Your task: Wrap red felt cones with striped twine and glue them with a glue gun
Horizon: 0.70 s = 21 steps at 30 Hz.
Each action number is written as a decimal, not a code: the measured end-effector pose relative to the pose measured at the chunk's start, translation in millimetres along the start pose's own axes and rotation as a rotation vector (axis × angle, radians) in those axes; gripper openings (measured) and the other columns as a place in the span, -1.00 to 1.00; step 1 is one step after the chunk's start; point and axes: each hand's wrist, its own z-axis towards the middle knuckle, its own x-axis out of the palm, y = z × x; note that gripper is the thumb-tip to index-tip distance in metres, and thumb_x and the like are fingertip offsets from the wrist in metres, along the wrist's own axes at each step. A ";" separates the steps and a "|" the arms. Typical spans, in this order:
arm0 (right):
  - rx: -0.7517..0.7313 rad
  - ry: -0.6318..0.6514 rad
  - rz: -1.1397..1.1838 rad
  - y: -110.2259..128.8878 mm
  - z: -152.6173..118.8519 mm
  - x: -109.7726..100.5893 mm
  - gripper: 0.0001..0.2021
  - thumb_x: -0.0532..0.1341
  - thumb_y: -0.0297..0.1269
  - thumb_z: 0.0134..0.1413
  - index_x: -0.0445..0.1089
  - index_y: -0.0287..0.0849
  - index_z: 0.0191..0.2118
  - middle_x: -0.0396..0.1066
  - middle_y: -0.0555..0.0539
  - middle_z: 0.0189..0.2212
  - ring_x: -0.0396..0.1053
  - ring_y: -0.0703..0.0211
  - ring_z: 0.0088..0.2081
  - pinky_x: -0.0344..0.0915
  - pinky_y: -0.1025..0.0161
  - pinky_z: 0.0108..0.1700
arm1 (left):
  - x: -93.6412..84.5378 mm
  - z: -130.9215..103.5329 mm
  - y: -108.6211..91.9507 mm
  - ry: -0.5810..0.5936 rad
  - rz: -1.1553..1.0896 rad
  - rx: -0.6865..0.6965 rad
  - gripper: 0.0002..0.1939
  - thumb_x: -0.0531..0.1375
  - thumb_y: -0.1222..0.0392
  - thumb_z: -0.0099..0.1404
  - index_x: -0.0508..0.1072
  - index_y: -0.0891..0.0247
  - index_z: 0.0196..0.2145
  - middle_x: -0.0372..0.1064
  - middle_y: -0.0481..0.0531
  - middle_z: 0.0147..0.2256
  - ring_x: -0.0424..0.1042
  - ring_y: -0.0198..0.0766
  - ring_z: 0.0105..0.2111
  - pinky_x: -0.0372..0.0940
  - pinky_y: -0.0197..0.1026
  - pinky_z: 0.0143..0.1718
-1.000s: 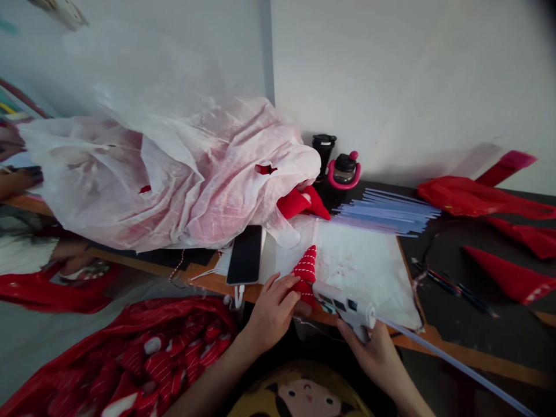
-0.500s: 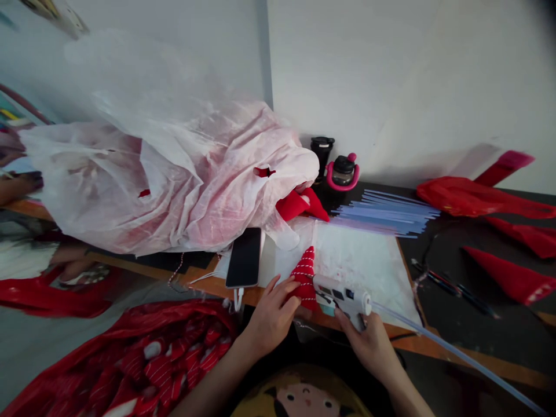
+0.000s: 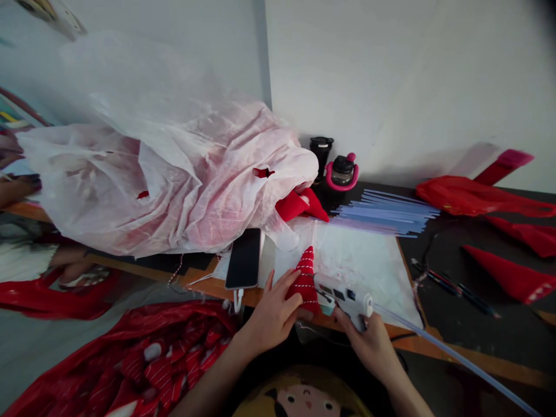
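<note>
At the table's front edge, my left hand [image 3: 275, 307] pinches a red cone-shaped cloth hat [image 3: 306, 272] with white stripes, its tip pointing away from me. Wrapped around the handle of a white hot glue gun [image 3: 343, 292] is my right hand [image 3: 367, 344]. The gun's nozzle meets the hat's right side; whether glue is coming out cannot be seen. A long clear glue stick [image 3: 452, 347] sticks out of the back of the gun. Beneath the hat and gun lies a white sheet [image 3: 360, 255].
A phone [image 3: 243, 260] with a cable lies left of the sheet. Behind it bulges a big white plastic bag [image 3: 174, 179]. Glue sticks [image 3: 386, 211], bottles [image 3: 343, 171], pens [image 3: 456, 288] and a red cone [image 3: 508, 272] lie around. A red bag of striped pieces [image 3: 165, 359] stands lower left. Another person's hand [image 3: 17, 188] shows far left.
My left hand and the striped hat have shifted very slightly. The glue gun stays against the hat's right side, with my right hand nearly still.
</note>
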 end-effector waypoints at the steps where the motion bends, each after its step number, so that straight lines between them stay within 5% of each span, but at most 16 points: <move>1: -0.001 -0.010 0.011 0.8 0.8 -0.3 -0.64 0.18 -0.01 0.30 0.53 -0.21 -0.11 0.61 -0.25 -0.19 0.56 -0.13 -0.17 0.46 0.01 -0.04 | -1.4 1.0 0.4 0.027 -0.007 0.004 -0.83 0.09 0.47 0.29 0.38 0.24 -0.27 0.16 0.32 0.32 0.09 0.07 0.37 -0.01 0.41 0.32; 13: 0.002 -0.064 0.054 6.4 12.7 5.7 -0.67 0.19 -0.05 0.25 0.44 -0.13 -0.46 0.60 -0.17 -0.39 0.58 -0.09 -0.26 0.49 0.12 -0.16 | -0.7 1.8 -0.7 0.030 -0.042 -0.003 -0.83 0.08 0.47 0.31 0.37 0.23 -0.27 0.28 0.25 0.25 0.16 0.02 0.34 -0.05 0.42 0.33; 21: 0.013 -0.066 0.066 7.4 11.4 2.9 -0.65 0.22 -0.01 0.24 0.56 -0.21 -0.19 0.63 -0.20 -0.27 0.59 -0.12 -0.23 0.49 0.12 -0.18 | -0.7 1.1 -0.1 0.016 -0.039 -0.004 -0.83 0.09 0.46 0.32 0.38 0.23 -0.27 0.29 0.26 0.24 0.18 0.02 0.33 -0.03 0.41 0.33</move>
